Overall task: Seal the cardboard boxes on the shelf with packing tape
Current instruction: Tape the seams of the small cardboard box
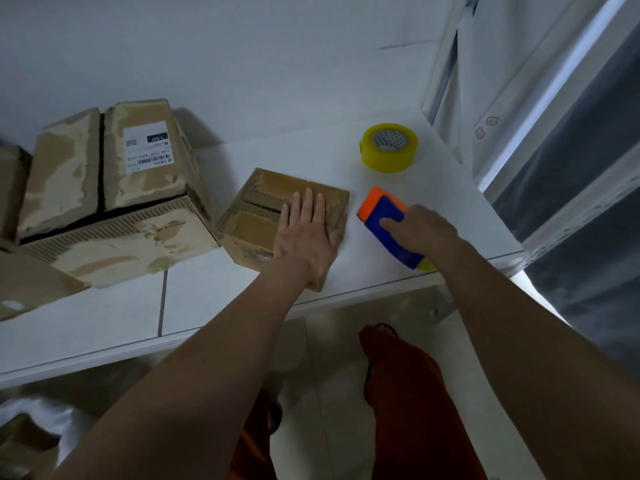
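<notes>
Dim room: pale wall (242,46), tiled floor (329,393), grey curtain (588,220).

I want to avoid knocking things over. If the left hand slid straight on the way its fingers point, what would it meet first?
Probably nothing close: the left hand lies flat on the small box, fingers pointing at bare shelf, then the wall.

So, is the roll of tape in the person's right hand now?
No, the yellow tape roll stands alone on the shelf, while the right hand grips a blue-and-orange tool.
</notes>
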